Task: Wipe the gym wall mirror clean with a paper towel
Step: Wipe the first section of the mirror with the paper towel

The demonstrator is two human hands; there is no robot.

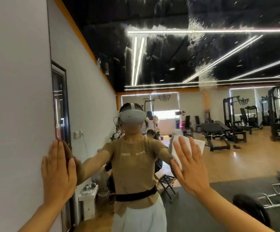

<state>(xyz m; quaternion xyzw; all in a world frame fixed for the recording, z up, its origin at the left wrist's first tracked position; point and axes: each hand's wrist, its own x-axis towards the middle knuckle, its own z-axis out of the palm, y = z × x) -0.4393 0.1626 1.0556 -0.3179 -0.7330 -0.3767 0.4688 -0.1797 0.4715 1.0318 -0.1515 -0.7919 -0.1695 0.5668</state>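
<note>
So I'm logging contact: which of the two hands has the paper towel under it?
The right hand, pressing the white paper towel flat against the mirror. The left hand rests bare at the mirror's edge.

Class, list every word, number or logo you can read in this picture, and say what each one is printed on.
T-shirt chest print, seen reversed in the mirror: too blurred to read.
Black emblems on the reflected window blinds: logos only, no legible letters.
Nothing else carries readable text.

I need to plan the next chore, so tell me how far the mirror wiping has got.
Done: nothing looks finished for sure. In hand: the right hand presses a paper towel flat on the mirror at chest height, while the left hand rests flat at the wall edge. Left: droplets and streaks higher up the glass.
</note>
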